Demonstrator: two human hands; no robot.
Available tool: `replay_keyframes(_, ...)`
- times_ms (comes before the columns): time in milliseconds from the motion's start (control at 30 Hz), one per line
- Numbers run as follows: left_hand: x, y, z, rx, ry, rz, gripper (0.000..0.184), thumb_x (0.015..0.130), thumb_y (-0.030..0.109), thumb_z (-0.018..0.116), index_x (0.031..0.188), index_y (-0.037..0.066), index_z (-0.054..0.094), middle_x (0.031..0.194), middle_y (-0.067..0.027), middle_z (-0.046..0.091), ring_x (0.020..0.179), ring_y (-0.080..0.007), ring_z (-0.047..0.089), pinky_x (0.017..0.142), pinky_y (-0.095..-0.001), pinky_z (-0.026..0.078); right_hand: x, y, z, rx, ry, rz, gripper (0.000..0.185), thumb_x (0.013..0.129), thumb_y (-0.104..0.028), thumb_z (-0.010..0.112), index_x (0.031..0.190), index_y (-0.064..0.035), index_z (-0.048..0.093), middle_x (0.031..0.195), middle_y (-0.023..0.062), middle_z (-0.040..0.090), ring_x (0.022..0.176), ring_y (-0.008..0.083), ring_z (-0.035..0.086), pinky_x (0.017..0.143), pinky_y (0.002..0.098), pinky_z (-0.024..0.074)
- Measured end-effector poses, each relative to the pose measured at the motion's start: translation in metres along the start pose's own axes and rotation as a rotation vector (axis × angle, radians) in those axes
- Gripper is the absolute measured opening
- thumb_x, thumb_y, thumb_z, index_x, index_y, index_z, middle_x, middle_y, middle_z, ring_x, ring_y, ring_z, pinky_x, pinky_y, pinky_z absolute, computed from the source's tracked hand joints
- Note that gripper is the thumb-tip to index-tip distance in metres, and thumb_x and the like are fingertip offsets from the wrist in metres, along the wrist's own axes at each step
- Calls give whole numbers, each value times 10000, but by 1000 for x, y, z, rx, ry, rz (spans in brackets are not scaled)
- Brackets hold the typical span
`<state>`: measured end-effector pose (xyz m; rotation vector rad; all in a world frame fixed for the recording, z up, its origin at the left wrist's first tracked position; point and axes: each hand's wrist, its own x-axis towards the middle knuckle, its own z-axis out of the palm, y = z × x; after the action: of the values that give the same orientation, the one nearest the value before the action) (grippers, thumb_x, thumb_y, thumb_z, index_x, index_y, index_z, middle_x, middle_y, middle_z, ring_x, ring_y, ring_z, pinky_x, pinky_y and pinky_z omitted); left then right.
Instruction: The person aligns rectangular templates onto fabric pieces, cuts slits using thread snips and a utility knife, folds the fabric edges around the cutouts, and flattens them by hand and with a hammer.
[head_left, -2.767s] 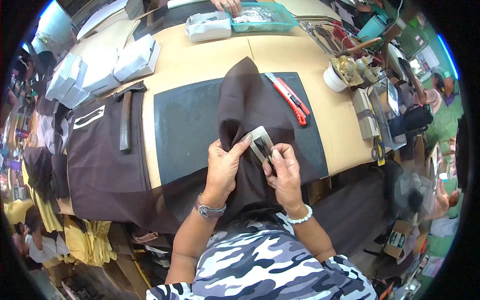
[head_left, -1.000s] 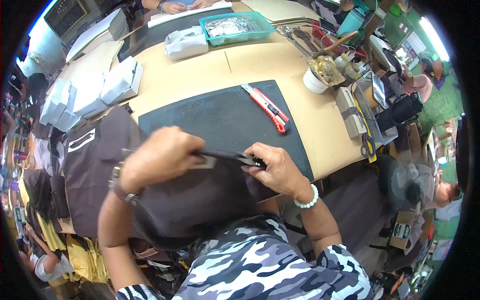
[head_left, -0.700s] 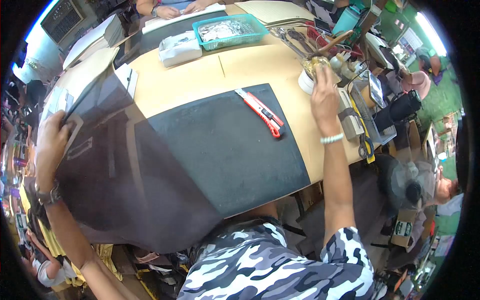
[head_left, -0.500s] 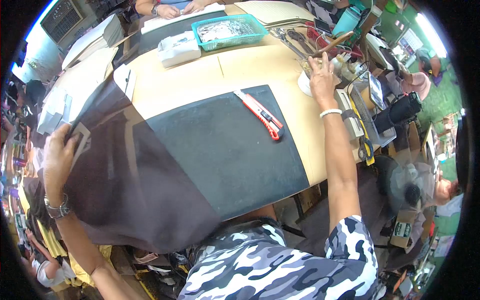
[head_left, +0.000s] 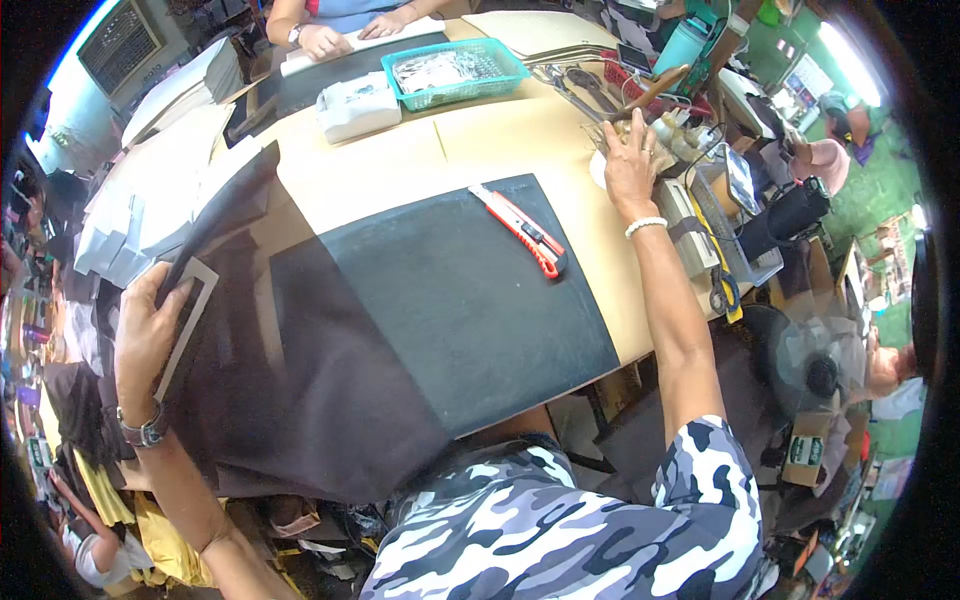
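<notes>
One table holds one cutter, left hand gripping one cloth, right hand splayed.

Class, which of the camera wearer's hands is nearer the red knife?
Right: the right hand is beyond the knife, to its right; the left hand is far left, holding dark cloth.

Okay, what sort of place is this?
Probably a sewing or fabric workshop: there's dark cloth in the left hand and a red utility knife on a black mat.
</notes>
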<state>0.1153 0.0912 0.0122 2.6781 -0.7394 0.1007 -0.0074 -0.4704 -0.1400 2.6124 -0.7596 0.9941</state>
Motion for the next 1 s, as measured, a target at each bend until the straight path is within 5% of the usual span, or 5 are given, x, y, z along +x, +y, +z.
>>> replay_keyframes(133,-7,-19,-12,-321,97,-31,267,898,150,543,1093,-28,580,909,-20,616,755,-101,540,714,-255,450,-12,-30,-25,-38,77,-95,306,857,-137,482,1143,-170,583,1416,151,320,1289,422,288,981,661,251)
replay_keyframes(433,-16,-38,-170,591,1287,246,284,861,179,636,851,-102,603,738,-220,634,647,-308,607,599,-386,485,-90,-137,-124,947,-97,-173,381,824,-15,567,1203,-37,538,889,172,630,765,311,630,645,352,508)
replay_keyframes(633,-18,-71,-67,1273,370,249,271,890,168,540,1120,33,587,1037,-163,591,992,-240,558,908,-357,424,-127,-148,-154,1270,-383,136,332,907,-174,540,1178,16,547,763,137,612,633,181,594,575,298,479)
replay_keyframes(767,-27,36,100,-735,-394,-264,296,850,126,602,1117,4,569,981,-51,628,866,-130,575,819,-258,452,-145,-152,-164,1604,-661,433,362,966,-255,434,1191,1,555,724,16,532,551,45,412,486,193,358)
replay_keyframes(1000,-41,174,195,-1887,165,-307,158,886,62,577,1040,30,595,943,-28,648,768,-70,598,674,-208,487,-155,-180,-212,1977,-862,592,395,989,-267,380,1266,-3,477,760,13,539,518,22,376,440,143,276)
